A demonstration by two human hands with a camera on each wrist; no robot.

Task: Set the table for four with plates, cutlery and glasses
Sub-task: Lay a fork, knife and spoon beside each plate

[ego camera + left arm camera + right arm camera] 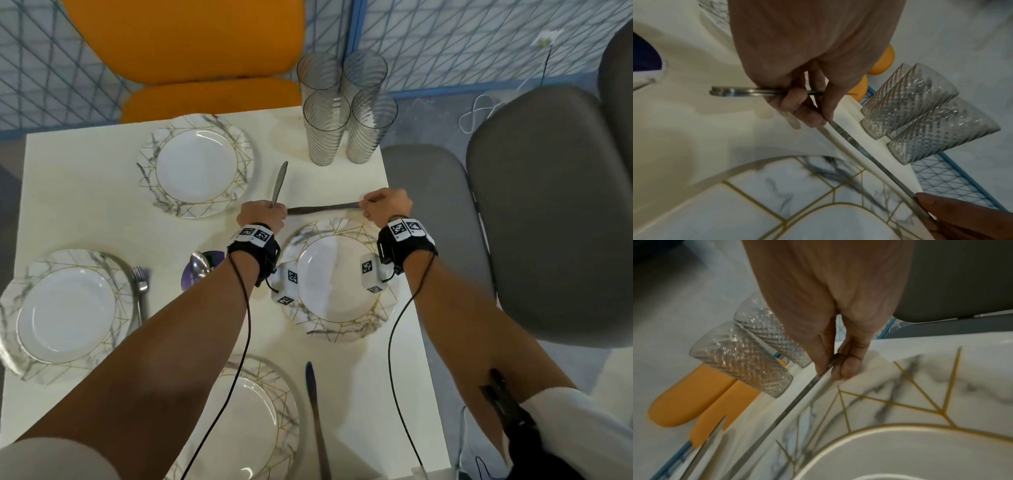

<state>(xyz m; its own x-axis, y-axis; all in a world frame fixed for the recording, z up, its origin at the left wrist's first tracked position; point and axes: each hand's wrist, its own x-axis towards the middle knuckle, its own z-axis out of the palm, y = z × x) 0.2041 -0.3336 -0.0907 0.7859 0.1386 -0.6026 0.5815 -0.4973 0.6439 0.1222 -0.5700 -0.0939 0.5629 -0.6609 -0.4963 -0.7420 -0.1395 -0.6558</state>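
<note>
From your head camera, your left hand (pixel 262 216) is curled round one steel table knife (pixel 278 186) whose blade points away toward the far marble-patterned plate with gold lines (pixel 197 166), while your right hand (pixel 387 205) pinches the end of a second steel knife (pixel 323 208) lying crosswise just beyond the near-right plate (pixel 342 284). That second knife reaches across to your left hand. Four ribbed clear glasses (pixel 346 109) stand clustered at the far right corner of the white desk (pixel 85 192); a fork (pixel 140 284) lies beside the left plate (pixel 65 308), and a third, dark knife (pixel 317 418) lies beside the nearest plate (pixel 260 421). In your left wrist view, the fingers (pixel 795 100) close on the first knife's handle, and the second knife's serrated blade (pixel 859 146) runs from those fingertips to your right hand at the lower right. In your right wrist view, thumb and fingers (pixel 849 366) nip the second knife's end, above the plate's rim, with the glasses just beyond.
</note>
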